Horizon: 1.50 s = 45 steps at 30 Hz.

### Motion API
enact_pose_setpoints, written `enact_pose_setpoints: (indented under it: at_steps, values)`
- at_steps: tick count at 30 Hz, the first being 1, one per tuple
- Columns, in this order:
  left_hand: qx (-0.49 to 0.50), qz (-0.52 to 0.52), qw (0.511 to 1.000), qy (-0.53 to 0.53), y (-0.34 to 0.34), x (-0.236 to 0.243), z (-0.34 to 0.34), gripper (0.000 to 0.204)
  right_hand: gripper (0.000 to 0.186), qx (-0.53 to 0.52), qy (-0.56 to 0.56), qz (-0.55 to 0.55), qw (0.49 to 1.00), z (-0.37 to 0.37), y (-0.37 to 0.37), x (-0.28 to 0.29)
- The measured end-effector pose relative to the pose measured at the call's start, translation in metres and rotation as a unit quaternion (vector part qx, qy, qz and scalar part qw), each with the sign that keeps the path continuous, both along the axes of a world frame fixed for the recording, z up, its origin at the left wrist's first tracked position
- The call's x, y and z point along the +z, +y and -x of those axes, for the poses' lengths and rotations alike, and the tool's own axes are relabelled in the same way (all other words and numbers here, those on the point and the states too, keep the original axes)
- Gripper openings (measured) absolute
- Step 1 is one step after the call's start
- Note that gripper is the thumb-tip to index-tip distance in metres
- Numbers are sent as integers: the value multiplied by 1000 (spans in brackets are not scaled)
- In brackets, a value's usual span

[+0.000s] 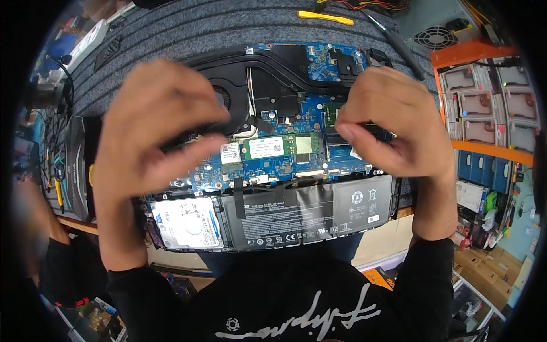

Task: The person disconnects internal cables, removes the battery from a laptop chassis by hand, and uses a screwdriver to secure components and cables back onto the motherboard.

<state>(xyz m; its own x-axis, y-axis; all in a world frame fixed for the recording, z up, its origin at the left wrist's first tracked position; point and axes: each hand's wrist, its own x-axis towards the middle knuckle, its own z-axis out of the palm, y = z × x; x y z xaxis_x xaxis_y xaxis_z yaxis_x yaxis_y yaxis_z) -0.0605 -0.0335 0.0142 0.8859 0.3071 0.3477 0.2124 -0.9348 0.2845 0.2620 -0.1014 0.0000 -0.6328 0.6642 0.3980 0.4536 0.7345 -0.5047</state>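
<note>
An opened laptop lies before me, its blue mainboard showing a black fan, heat pipes, a green storage card, a silver hard drive and a black battery. My left hand is blurred over the fan side, fingers bent, thumb apart from them, with nothing seen between. My right hand is curled over the right of the board at a green memory module; what its fingers hold, if anything, is hidden.
The grey mat holds a yellow tool and a screwdriver. A power strip and black item are at left, beside another person's arm. An orange-edged shelf with boxes stands right.
</note>
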Motion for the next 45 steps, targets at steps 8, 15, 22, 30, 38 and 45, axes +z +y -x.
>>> enact_pose_setpoints:
  at_steps: [8,15,22,30,38,45]
  values:
    - [61,-36,995,-69,-3,4,8,22,17,54,31,19,998,30,-13,-3]
    - [41,-30,997,-58,-2,-7,11,23,24,53,-21,47,997,60,-34,0]
    - [-80,141,986,-38,-29,-17,8,24,18,-46,8,27,999,47,-9,21]
    - [-70,180,980,46,-34,-22,6,27,14,-89,55,-7,995,33,-1,1]
    - [-60,175,982,43,-35,-21,5,26,15,-89,57,-31,994,28,-4,1]
    - [-52,164,985,31,-34,-21,5,26,15,-83,55,-28,995,28,-6,3]
